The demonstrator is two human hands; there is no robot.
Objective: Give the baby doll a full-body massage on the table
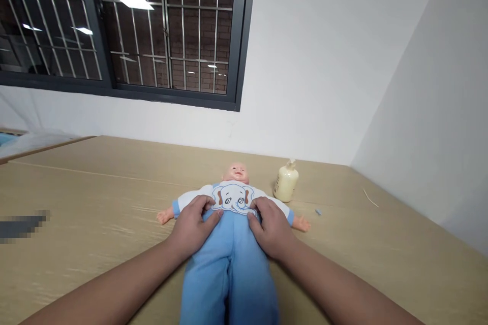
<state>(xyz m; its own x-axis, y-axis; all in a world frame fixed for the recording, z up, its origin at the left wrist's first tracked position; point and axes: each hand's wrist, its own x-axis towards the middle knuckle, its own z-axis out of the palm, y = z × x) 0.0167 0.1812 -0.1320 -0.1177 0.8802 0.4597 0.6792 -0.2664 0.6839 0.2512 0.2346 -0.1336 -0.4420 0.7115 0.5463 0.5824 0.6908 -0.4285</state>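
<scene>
A baby doll (232,198) lies on its back on a light wooden table (95,198), head pointing away toward a white wall, arms stretched out to either side. It wears a white shirt with an elephant face printed on the chest and soft blue trousers (229,269) that run toward the near edge of the table.

A person leans over the doll from the near side. The left hand (192,228) rests on the doll's one hip, the right hand (270,228) on the other — both at the waistband, fingers curled and pressed onto the cloth where trousers meet shirt. Whether the fingertips actually pinch the fabric cannot be told.

Just beyond the doll's outstretched arm on the right hand's side stands a small cream pump bottle (285,183), apart from the doll. A dark barred window (114,25) sits high above the doll's head.

To handle the waistband well, both hands would best work evenly, one on each hip, keeping the doll flat and centred.
</scene>
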